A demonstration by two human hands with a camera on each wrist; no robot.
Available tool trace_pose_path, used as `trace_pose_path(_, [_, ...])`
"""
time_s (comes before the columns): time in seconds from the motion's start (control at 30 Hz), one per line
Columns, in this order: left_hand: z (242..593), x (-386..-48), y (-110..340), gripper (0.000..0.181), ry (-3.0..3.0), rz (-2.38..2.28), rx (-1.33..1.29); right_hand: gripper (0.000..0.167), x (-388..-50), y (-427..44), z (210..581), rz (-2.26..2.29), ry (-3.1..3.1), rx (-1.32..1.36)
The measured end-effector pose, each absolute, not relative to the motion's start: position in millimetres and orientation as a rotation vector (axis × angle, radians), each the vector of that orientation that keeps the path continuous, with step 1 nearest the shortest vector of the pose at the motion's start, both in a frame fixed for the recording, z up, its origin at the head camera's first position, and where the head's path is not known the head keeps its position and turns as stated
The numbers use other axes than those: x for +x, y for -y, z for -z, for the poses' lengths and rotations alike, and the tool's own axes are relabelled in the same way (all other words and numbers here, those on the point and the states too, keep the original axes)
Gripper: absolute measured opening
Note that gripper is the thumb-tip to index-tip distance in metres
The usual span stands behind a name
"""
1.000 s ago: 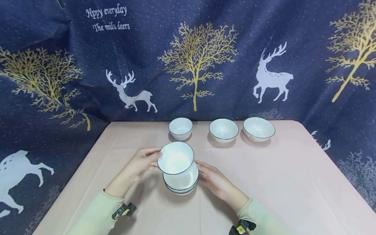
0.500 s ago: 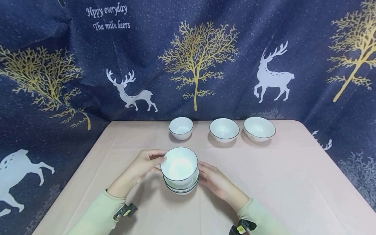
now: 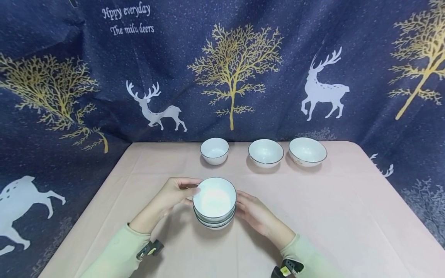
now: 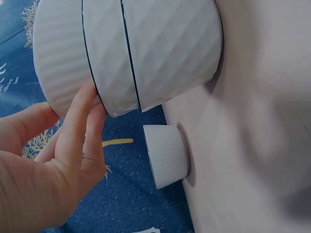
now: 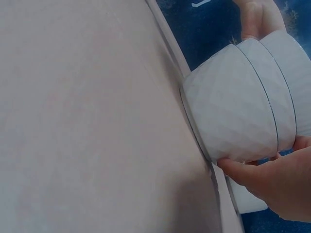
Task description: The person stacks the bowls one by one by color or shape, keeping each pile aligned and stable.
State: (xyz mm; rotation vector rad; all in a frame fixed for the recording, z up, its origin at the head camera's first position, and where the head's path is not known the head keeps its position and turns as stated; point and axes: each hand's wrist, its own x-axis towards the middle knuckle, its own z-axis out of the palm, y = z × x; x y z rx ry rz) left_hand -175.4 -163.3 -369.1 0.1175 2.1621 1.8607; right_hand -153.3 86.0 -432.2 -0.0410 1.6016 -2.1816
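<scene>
A white dark-rimmed bowl (image 3: 214, 197) tops a stack at the near middle of the table. Its outer side (image 4: 58, 53) is ribbed in the left wrist view. Two diamond-patterned bowls (image 5: 228, 107) show beneath it. My left hand (image 3: 174, 195) pinches the top bowl, thumb over the rim and fingers against the outside. My right hand (image 3: 257, 216) holds the right side of the lower bowls, its thumb near the base in the right wrist view. The right fingertips are partly hidden behind the stack.
Along the table's back edge stand a small ribbed bowl (image 3: 214, 151), a wider bowl (image 3: 265, 153) and another wide bowl (image 3: 308, 152) at the right. A pink cloth (image 3: 313, 216) covers the table. Behind hangs a dark blue curtain (image 3: 208, 77) with deer and trees.
The top bowl, in my left hand, has come down and slightly right until it sits in the stack, almost level. My right hand has stayed at the stack's side.
</scene>
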Motion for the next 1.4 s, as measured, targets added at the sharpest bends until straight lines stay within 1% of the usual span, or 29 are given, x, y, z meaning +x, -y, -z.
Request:
trace_pose_path(0.3, [372.7,-177.3,163.6,0.032,-2.244,-1.788,0.141,0.057,-152.1,-86.0,433.2,2.186,-1.598,-0.035])
trace_pose_path(0.47, [375.1,-181.1,167.9,0.029,-2.273,-1.751,0.197,0.055,-151.0,-87.0,431.5,2.192,-1.587,-0.054])
trace_pose_path(0.9, [381.2,-193.2,181.3,0.035,-2.130,-1.745,0.253,0.054,-151.6,-88.3,430.7,2.203,-1.571,-0.064])
trace_pose_path(1.17, [382.8,-208.4,190.1,0.041,-2.043,-1.794,0.163,0.056,-151.3,-88.4,433.0,2.197,-1.568,-0.072])
trace_pose_path(1.4, [383.2,-227.6,192.3,0.041,-1.905,-1.922,0.087,0.057,-152.0,-88.6,434.2,2.192,-1.580,-0.060])
